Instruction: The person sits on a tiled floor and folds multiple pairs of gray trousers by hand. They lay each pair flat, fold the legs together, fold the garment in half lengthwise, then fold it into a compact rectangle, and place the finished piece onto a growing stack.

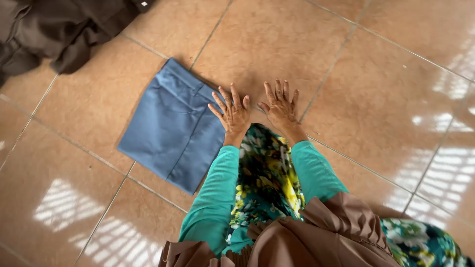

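The folded blue garment (170,126) lies flat on the tiled floor (386,99), to the left of the person. The left hand (231,112) is open with spread fingers, and its edge rests on the right border of the garment. The right hand (281,106) is also open, flat on the bare tile just beside it. Neither hand grips anything.

In my judgement, the fold could slip, because the shiny tile looks smooth and a push from the left hand may shift the upper layer or open the neat edge. The person leans on both hands, so a slide of the palm on the glossy floor is also possible.

A dark pile of cloth (59,27) at the upper left is cut off by the frame, so I cannot tell what it is. The knees are hidden under a flowered skirt (264,173).
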